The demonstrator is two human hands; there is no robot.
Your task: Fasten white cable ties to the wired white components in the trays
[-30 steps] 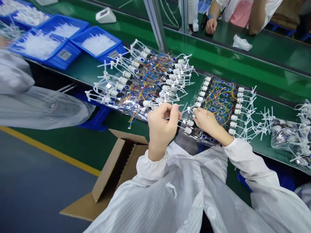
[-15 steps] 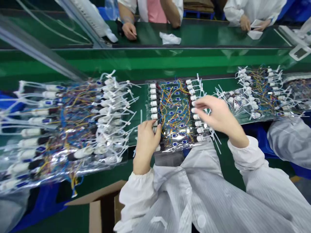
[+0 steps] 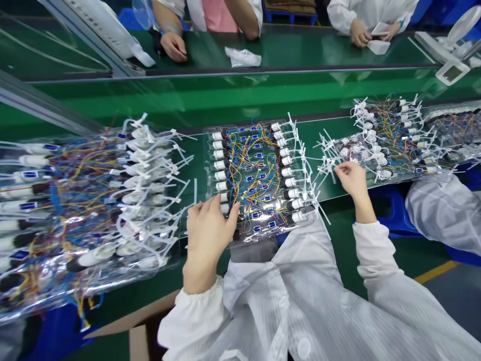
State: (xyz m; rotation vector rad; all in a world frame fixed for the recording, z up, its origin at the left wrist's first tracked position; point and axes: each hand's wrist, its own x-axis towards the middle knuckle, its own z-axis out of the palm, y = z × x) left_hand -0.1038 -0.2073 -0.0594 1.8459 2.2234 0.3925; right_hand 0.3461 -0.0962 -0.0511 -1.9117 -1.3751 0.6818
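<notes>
In front of me lies a clear plastic tray (image 3: 263, 234) with white-and-black cylindrical parts (image 3: 221, 165) down both sides and yellow, blue and red wires (image 3: 250, 160) across its middle. White cable ties (image 3: 302, 155) stick out from its right-hand row. My left hand (image 3: 210, 225) is open, thumb apart, resting at the tray's lower left edge and covering some parts there. To the right of the tray my right hand (image 3: 352, 178) is closed in a pinch beside a cluster of white cable ties (image 3: 326, 155). Whatever sits between its fingertips is too small to tell.
A larger load of similar wired parts (image 3: 86, 185) lies at left, and another tray of them (image 3: 394, 135) at right. Beyond the green ledge (image 3: 210, 95), co-workers' hands (image 3: 175, 46) and a plastic bag (image 3: 243, 57) are on the far bench. An open carton (image 3: 139, 341) stands below.
My right hand has left the tray's right-hand row and moved right, to the cable ties beside the neighbouring tray. My left hand stays at the tray's left edge. The whole view has shifted.
</notes>
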